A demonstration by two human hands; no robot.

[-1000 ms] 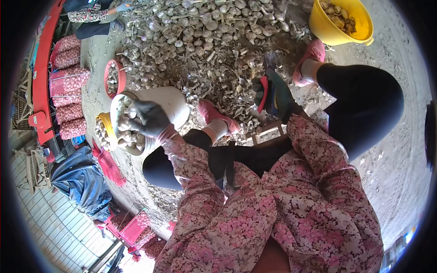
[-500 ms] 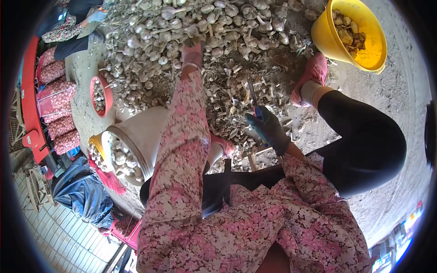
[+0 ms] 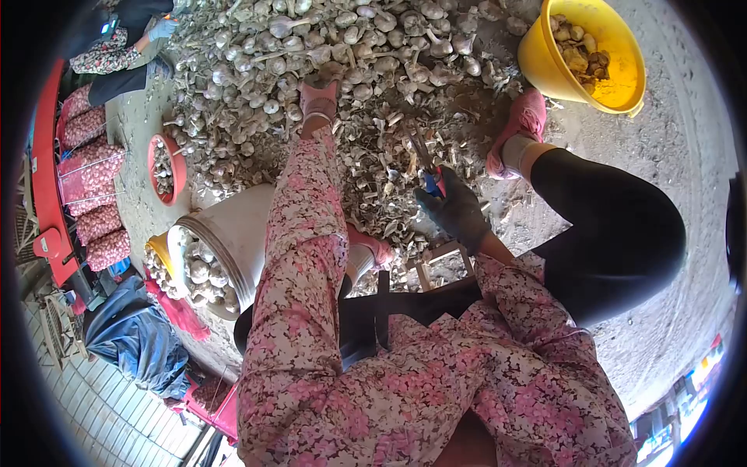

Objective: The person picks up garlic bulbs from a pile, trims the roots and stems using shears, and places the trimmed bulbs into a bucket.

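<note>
L hand (image 3: 319, 87), top centre of frame, arm stretched out into the garlic pile (image 3: 257, 70); glove buried among bulbs, can't tell if it's closed on one. R hand (image 3: 455, 212), centre-right, dark glove, fist wrapped round shears (image 3: 424, 159), blades pointing up over the husk litter. White bucket (image 3: 233, 233) w/ trimmed bulbs at left-centre, just beside L sleeve. Yellow bucket (image 3: 580, 50) upper right, near pink shoe (image 3: 520, 128). Red bowl (image 3: 165, 167) left of pile. Another person's hand (image 3: 162, 29) upper left.
</note>
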